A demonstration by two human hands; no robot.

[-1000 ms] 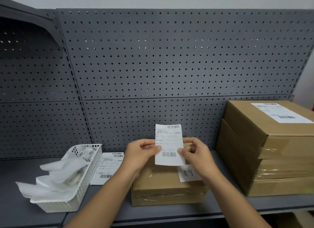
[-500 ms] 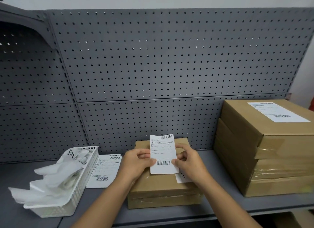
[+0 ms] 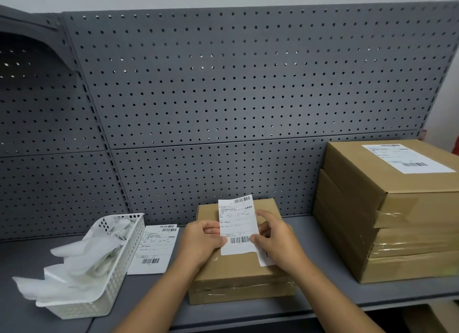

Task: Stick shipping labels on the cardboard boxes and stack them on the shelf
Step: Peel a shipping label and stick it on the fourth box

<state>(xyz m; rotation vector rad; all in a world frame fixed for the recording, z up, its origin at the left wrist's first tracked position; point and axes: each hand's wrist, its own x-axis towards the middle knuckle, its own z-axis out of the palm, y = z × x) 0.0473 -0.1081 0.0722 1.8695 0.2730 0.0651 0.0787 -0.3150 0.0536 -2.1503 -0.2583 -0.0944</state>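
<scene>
Both hands on it now: left hand (image 3: pixel 201 241) pinches the shipping label (image 3: pixel 237 223) at its left edge, right hand (image 3: pixel 275 241) pinches the lower right edge, fingers curled. It's held upright between them, just over the small cardboard box (image 3: pixel 233 270) on the shelf (image 3: pixel 323 300). Off to the right, a stack of boxes (image 3: pixel 397 221), top one labelled; to the left, a spare label (image 3: pixel 155 248) beside a white basket (image 3: pixel 119 278).

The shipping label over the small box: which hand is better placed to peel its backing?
Probably the right hand: its thumb sits at the lower right edge of the shipping label, while the left hand pinches the left edge.
</scene>
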